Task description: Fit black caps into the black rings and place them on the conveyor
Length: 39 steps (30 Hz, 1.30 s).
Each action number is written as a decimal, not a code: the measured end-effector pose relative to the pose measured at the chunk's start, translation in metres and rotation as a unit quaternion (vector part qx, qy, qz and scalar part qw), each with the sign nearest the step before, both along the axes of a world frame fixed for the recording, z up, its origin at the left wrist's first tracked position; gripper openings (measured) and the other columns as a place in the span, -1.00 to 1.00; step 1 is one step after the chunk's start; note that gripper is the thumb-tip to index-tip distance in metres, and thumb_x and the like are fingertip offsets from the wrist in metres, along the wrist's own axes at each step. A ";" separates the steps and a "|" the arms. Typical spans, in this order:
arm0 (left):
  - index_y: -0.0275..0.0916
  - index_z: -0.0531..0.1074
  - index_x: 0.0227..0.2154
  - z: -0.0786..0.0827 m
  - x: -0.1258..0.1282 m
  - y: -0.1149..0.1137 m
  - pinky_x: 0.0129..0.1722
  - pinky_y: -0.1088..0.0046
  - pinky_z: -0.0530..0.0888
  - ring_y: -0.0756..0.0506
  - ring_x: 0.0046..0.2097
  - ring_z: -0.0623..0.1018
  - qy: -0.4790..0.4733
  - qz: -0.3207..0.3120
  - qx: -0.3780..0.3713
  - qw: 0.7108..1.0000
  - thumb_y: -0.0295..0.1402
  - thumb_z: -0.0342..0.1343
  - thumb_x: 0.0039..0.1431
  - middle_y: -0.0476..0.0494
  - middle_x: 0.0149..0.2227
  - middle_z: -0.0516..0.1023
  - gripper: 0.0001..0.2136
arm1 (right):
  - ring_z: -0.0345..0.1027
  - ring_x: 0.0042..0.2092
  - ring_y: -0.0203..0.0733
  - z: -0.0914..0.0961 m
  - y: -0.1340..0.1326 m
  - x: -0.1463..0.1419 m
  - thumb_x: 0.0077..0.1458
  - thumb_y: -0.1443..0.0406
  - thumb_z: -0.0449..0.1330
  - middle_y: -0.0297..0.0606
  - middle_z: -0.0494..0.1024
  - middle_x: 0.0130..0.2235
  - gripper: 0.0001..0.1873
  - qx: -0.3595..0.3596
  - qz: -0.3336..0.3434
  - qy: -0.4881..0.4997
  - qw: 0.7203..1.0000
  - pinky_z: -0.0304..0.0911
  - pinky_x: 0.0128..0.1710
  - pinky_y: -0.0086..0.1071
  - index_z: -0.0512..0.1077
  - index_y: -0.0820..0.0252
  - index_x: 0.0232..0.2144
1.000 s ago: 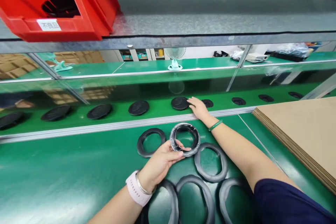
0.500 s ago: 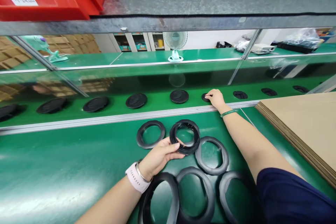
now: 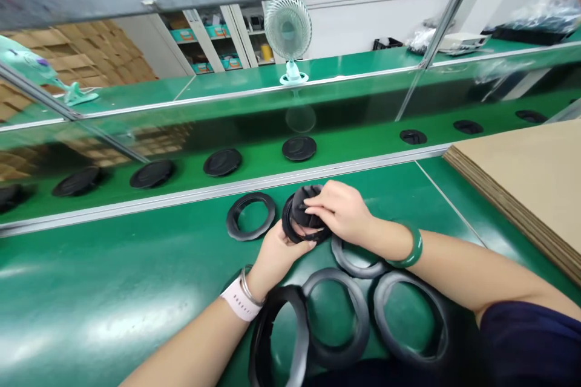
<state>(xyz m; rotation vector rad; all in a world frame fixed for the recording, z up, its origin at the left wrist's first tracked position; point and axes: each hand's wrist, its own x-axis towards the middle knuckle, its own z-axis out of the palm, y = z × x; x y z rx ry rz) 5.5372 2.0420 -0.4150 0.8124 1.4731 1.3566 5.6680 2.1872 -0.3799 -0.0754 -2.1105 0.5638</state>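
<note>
My left hand grips a black ring from below, tilted up over the green bench. My right hand, with a green bangle on the wrist, presses a small black disc into that ring, fingers curled on it. Several more black rings lie flat around both hands: one just to the left, others nearer me.
Beyond a metal rail, a green conveyor carries a row of black discs. A stack of cardboard sheets lies at the right. A small fan stands on the far bench. A shelf edge hangs overhead.
My right hand picked a small black disc off the conveyor and brought it back to the ring in my left hand. The view tilted, pushing the red bin out of sight.
</note>
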 end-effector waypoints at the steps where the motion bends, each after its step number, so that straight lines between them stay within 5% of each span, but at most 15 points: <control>1: -0.29 0.44 -0.08 0.000 0.000 0.000 0.10 0.15 0.50 -0.21 -0.02 0.62 -0.013 0.001 0.002 1.000 -0.40 0.42 -0.11 -0.23 -0.08 0.65 -0.52 | 0.31 -0.33 -0.16 -0.002 -0.003 0.000 0.34 0.32 0.13 -0.24 0.45 -0.38 -0.82 0.027 0.008 -0.010 1.000 0.31 -0.31 -0.27 0.56 0.14 -0.21; 7: -0.21 0.32 0.01 -0.002 0.004 0.002 0.07 0.27 0.52 -0.17 0.04 0.57 -0.015 0.073 0.033 0.997 -0.45 0.43 -0.15 -0.18 0.03 0.56 -0.38 | 0.29 -0.34 -0.16 -0.015 -0.004 0.005 0.36 0.34 0.09 -0.18 0.44 -0.36 -0.80 0.139 0.005 -0.070 0.988 0.30 -0.34 -0.30 0.52 0.27 -0.23; 17: -0.18 0.30 0.01 -0.004 0.006 0.002 0.02 0.29 0.54 -0.17 0.01 0.58 -0.014 0.068 0.034 0.997 -0.44 0.43 -0.15 -0.13 -0.03 0.57 -0.38 | 0.16 -0.39 -0.18 -0.009 -0.003 0.006 0.35 0.44 0.02 -0.23 0.36 -0.43 -0.75 0.251 -0.003 -0.082 0.965 0.16 -0.40 -0.31 0.49 0.27 -0.30; 31: -0.18 0.25 -0.16 -0.005 0.004 -0.002 -0.15 0.46 0.56 -0.01 -0.17 0.59 0.035 0.032 0.021 0.999 -0.47 0.37 -0.04 0.04 -0.22 0.51 -0.56 | 0.30 -0.32 -0.16 -0.016 0.000 0.004 0.30 0.35 0.16 -0.19 0.44 -0.36 -0.86 0.132 0.010 -0.144 0.981 0.29 -0.29 -0.32 0.49 0.29 -0.31; 39: -0.19 0.26 -0.09 -0.009 0.002 -0.002 -0.11 0.38 0.57 -0.07 -0.10 0.59 0.026 0.027 0.016 0.999 -0.48 0.39 -0.09 -0.05 -0.12 0.53 -0.48 | 0.28 -0.34 -0.15 -0.017 -0.003 0.005 0.31 0.37 0.10 -0.19 0.42 -0.37 -0.80 0.158 0.005 -0.163 0.974 0.26 -0.31 -0.31 0.48 0.30 -0.34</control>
